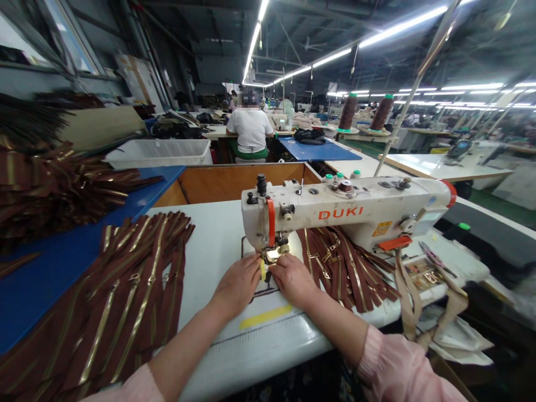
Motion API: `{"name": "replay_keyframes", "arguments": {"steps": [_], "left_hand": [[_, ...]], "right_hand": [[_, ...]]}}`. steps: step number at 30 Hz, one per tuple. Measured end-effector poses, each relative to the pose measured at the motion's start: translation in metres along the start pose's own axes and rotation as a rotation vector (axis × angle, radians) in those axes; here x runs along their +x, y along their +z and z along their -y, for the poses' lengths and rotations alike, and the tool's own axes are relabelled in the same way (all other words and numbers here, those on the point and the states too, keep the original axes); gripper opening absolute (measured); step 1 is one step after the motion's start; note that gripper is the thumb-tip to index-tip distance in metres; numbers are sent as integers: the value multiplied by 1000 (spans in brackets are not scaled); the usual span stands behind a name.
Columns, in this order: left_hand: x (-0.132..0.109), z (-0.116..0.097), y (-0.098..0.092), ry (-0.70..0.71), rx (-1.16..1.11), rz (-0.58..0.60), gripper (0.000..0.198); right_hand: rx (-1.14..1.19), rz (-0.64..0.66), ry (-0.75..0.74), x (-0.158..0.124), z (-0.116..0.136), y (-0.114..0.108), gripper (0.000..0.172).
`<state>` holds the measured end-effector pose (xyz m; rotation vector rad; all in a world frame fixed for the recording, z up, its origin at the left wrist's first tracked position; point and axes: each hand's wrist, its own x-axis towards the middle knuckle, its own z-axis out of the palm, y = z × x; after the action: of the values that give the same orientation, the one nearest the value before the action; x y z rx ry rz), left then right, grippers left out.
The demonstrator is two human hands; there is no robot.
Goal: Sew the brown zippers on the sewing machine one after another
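Resting curled at sewing machine (299,219): left hand (238,283), right hand (295,281); grip hidden.

Sewing machine (307,209), zippers (129,301) on table (213,234)

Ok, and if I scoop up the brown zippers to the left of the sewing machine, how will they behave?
The brown zippers would probably flop, being long, thin strips. Their gold teeth, if metal, may make the bundle heavier than it looks. They might also snag, since they overlap and some pulls stick out.
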<state>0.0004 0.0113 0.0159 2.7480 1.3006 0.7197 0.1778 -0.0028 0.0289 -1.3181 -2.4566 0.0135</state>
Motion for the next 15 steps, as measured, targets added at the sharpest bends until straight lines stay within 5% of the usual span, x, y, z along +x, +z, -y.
{"name": "replay_keyframes", "arguments": {"steps": [6,15], "left_hand": [[0,-3,-6,-19,31,-36,36],[-88,-46,-45,-13,22,-6,30]], "right_hand": [[-1,-9,-11,-2,1,-1,20],[44,-36,-82,-11,3,0,18]]}}
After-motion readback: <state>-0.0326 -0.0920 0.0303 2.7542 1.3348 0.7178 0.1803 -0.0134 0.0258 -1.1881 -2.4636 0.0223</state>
